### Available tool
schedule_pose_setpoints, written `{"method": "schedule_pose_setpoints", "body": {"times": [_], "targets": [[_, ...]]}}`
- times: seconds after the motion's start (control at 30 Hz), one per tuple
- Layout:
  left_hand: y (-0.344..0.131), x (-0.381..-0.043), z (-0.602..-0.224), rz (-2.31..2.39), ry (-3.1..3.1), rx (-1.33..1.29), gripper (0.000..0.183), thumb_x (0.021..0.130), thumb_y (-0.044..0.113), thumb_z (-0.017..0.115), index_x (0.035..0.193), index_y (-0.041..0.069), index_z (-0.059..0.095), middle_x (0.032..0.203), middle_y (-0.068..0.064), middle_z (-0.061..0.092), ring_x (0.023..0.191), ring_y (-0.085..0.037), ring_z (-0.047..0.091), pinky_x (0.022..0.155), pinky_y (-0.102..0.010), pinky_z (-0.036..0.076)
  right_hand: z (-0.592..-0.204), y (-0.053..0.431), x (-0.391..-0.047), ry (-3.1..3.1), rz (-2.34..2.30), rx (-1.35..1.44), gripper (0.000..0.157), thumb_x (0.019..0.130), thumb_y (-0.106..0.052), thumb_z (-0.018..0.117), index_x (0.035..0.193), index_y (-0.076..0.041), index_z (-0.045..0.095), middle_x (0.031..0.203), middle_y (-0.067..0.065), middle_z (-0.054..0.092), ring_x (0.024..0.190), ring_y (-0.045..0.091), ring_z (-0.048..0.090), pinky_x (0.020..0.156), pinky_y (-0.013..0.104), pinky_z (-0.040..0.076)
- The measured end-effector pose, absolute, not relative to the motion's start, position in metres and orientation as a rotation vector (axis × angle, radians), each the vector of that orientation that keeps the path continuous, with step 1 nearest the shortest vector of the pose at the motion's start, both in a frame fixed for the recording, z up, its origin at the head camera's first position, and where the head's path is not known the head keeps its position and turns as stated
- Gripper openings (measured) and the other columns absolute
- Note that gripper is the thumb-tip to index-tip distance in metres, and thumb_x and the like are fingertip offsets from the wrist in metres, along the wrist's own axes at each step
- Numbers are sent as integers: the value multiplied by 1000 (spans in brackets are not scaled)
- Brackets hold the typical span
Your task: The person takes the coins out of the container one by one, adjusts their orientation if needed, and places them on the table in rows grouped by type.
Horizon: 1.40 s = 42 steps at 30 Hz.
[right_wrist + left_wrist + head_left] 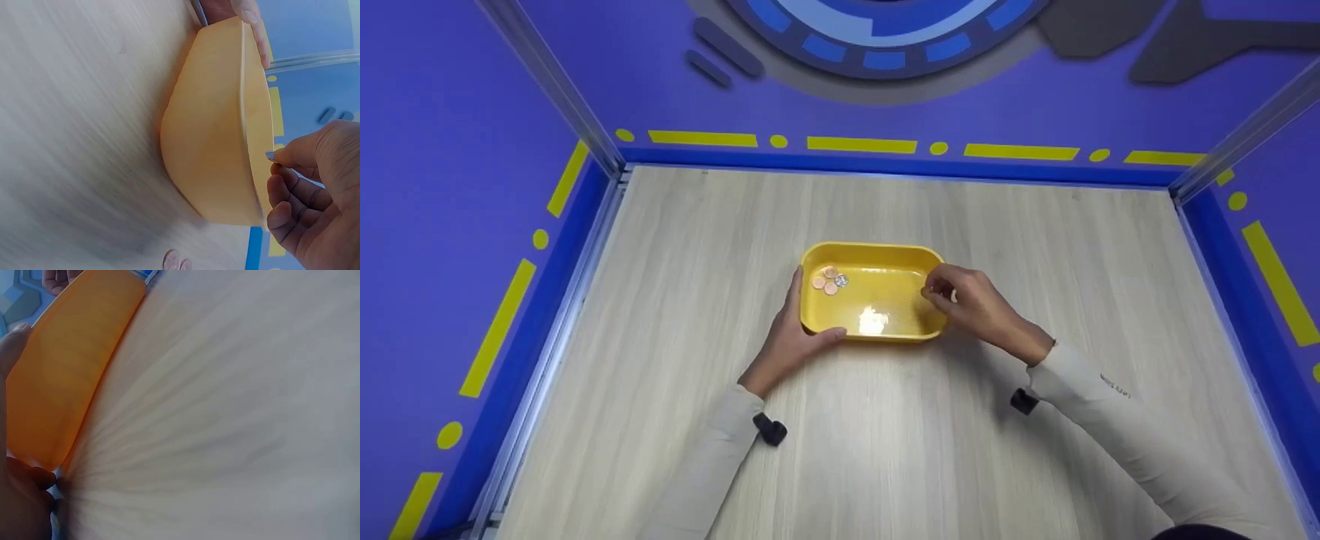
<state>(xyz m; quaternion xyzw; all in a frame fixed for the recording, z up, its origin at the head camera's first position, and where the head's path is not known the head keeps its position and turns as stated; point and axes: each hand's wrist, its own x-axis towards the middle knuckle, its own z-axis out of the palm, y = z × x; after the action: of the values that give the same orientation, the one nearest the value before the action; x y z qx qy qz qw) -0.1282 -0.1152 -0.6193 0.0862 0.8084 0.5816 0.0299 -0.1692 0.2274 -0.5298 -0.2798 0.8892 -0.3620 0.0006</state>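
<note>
Left hand (791, 330) grips yellow box (877, 291), left end. Right hand (976, 304) pinches coin (270, 155) at right end. Four coins (830, 288) inside, far left.

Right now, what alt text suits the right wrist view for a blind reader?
The right hand pinches a small silvery disc over one end of a yellow container; the left hand holds the other. Two coppery coins show at the bottom edge.
</note>
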Motion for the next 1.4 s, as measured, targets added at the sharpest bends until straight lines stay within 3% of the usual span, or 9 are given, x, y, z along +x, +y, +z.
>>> {"method": "schedule_pose_setpoints", "body": {"times": [0.27, 0.93, 1.4], "targets": [[-115, -130, -620, 1788, 2504, 295, 137, 85, 50, 95, 179, 13, 2, 181, -11, 26, 155, -25, 44, 127, -48, 35, -537, 242, -164, 2803, -1213, -758, 9, 99, 1, 77, 105, -5, 74, 93, 3, 74, 83, 17, 67, 74, 27, 54], [-115, -129, -620, 1785, 2503, 273, 137, 86, 49, 95, 178, 12, 1, 180, -14, 28, 154, -27, 46, 127, -48, 35, -550, 284, -151, 2831, -1324, -505, 11, 98, 0, 82, 107, -2, 76, 93, 5, 77, 77, 18, 69, 66, 19, 54], [-116, -128, -620, 1776, 2509, 263, 138, 85, 51, 95, 179, 14, 1, 179, -12, 32, 152, -25, 47, 127, -46, 34, -581, 310, -127, 2807, -1290, -275, 11, 100, -2, 79, 110, -2, 76, 96, 8, 76, 85, 18, 66, 72, 18, 52]]}}
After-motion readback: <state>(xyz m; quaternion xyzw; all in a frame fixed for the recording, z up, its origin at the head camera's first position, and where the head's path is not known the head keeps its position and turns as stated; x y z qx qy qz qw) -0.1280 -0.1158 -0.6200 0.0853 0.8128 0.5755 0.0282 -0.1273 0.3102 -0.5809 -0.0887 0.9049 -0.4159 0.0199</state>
